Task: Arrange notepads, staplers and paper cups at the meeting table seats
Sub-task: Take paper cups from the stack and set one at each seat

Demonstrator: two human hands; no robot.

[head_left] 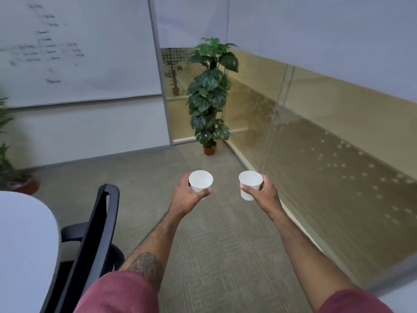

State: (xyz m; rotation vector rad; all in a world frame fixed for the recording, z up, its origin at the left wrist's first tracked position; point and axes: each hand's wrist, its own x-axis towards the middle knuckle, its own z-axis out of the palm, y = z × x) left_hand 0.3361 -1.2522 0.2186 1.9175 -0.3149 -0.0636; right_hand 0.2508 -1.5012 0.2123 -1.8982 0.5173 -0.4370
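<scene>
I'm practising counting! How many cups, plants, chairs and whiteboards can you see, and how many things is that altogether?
Paper cups: 2, one in the left hand, one in the right hand
Potted plants: 3, tall one, two at the left edge
Chairs: 1
Whiteboards: 1
Total: 7

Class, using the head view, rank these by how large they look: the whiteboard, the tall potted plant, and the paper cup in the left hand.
1. Whiteboard
2. Tall potted plant
3. Paper cup in the left hand, though it sits nearest the camera.
</scene>
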